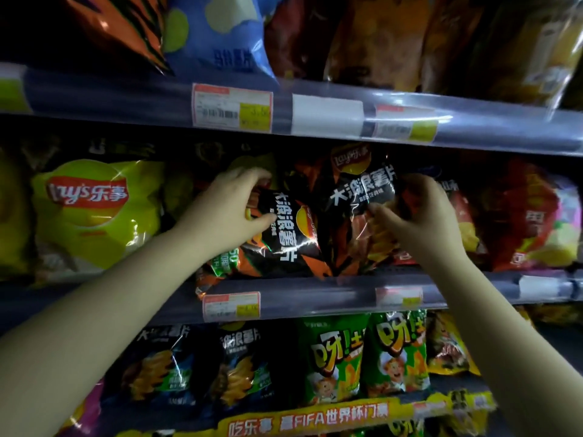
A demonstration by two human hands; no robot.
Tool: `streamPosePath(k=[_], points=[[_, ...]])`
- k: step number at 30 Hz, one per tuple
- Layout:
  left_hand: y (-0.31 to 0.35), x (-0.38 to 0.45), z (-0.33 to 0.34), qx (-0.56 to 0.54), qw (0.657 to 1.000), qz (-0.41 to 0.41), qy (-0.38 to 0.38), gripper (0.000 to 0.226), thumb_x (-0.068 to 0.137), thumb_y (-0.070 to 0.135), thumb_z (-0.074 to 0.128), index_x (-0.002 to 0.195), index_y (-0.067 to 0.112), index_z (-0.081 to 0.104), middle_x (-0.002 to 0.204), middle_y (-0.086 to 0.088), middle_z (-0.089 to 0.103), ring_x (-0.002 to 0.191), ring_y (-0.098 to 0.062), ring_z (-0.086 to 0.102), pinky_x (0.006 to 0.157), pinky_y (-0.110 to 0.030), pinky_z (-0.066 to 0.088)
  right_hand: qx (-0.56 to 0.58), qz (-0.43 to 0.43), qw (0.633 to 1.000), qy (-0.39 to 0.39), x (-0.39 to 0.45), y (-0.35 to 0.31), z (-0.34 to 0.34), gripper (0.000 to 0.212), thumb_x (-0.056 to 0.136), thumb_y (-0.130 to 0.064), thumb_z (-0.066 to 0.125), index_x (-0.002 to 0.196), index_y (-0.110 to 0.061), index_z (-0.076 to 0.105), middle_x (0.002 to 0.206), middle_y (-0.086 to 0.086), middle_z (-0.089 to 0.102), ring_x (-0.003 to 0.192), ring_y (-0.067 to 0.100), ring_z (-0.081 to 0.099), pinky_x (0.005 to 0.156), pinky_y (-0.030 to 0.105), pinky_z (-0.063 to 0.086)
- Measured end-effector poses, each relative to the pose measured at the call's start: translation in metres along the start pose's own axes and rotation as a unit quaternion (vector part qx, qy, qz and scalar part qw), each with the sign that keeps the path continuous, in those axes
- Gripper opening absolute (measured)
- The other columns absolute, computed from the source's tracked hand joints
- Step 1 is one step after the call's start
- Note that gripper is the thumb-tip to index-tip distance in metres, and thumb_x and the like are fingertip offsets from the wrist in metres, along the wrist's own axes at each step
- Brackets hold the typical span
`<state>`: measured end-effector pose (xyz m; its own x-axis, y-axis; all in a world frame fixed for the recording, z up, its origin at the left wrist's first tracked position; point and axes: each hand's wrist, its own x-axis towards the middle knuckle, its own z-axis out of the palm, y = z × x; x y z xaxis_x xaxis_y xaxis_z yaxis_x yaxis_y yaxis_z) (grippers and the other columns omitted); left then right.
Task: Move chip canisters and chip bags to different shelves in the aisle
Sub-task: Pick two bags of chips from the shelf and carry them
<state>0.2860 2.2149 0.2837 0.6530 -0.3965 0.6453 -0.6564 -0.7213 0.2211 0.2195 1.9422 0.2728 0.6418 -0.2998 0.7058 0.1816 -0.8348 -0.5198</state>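
Observation:
Two black-and-orange chip bags stand on the middle shelf (315, 298). My left hand (230, 206) grips the top left corner of the tilted left bag (284, 241), which leans over the shelf edge. My right hand (416, 219) pinches the right side of the upright right bag (353, 197). No chip canisters are in view.
A yellow-green chip bag (94, 216) sits to the left on the same shelf and red bags (530, 216) to the right. The upper shelf (315, 115) holds blue and orange bags. Below stand dark blue bags (195, 367) and green bags (362, 351).

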Motion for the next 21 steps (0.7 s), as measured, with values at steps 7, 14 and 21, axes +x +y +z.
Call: streamPosePath(k=[7, 14, 21], points=[[-0.002, 0.012, -0.004, 0.07, 0.995, -0.032, -0.057, 0.078, 0.07, 0.058, 0.07, 0.136, 0.024, 0.046, 0.138, -0.005, 0.05, 0.13, -0.025, 0.041, 0.107, -0.045, 0.035, 0.073, 0.026, 0.994, -0.083, 0.017, 0.019, 0.0, 0.089, 0.061, -0.057, 0.079, 0.135, -0.02, 0.047, 0.129, 0.001, 0.06, 0.106, 0.01, 0.053, 0.086, 0.028, 0.045], [0.001, -0.012, 0.009, 0.124, 0.992, -0.006, -0.008, 0.062, 0.081, 0.057, 0.06, 0.131, 0.021, 0.053, 0.135, -0.001, 0.056, 0.132, -0.022, 0.04, 0.107, -0.038, 0.027, 0.11, 0.008, 0.991, -0.073, 0.012, 0.026, 0.004, 0.083, 0.054, -0.068, 0.07, 0.125, -0.031, 0.051, 0.098, -0.029, 0.053, 0.079, -0.015, 0.052, 0.069, 0.01, 0.043], [0.027, -0.036, -0.013, 0.153, 0.985, 0.001, 0.082, 0.049, 0.074, 0.055, 0.067, 0.112, 0.023, 0.066, 0.101, 0.001, 0.07, 0.101, -0.024, 0.061, 0.087, -0.036, 0.039, 0.186, 0.008, 0.982, -0.014, -0.003, 0.02, 0.0, 0.091, 0.052, -0.066, 0.073, 0.128, -0.02, 0.053, 0.098, -0.025, 0.059, 0.086, -0.015, 0.059, 0.073, 0.003, 0.042]])
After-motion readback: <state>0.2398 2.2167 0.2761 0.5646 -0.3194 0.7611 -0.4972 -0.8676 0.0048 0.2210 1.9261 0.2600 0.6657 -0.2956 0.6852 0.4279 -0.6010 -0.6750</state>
